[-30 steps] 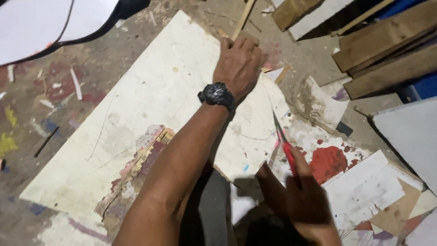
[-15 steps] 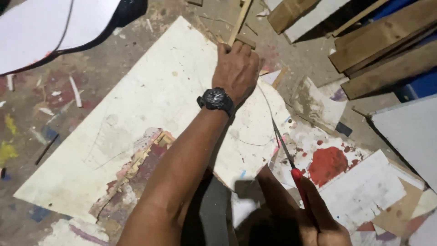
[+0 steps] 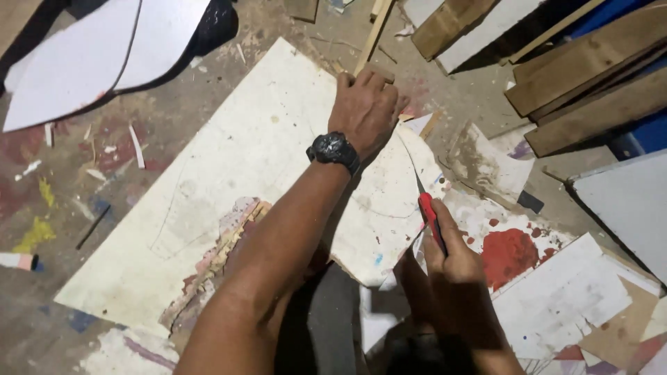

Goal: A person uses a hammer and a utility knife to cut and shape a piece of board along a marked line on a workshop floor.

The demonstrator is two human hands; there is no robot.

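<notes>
A big pale board [image 3: 229, 208] lies flat on the dirty floor, its long side running near-left to far-right. The left hand [image 3: 365, 111] presses flat on its far edge. The right hand [image 3: 455, 267], nearer, grips a red knife [image 3: 427, 208], blade pointing far along the board's right edge. Wooden planks [image 3: 590, 83] lie far right.

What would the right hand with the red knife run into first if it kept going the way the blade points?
Probably the left hand. The right hand aims the red knife up along the white board, and its blade tip ends just short of the left palm's edge, though depth is unclear.
</notes>
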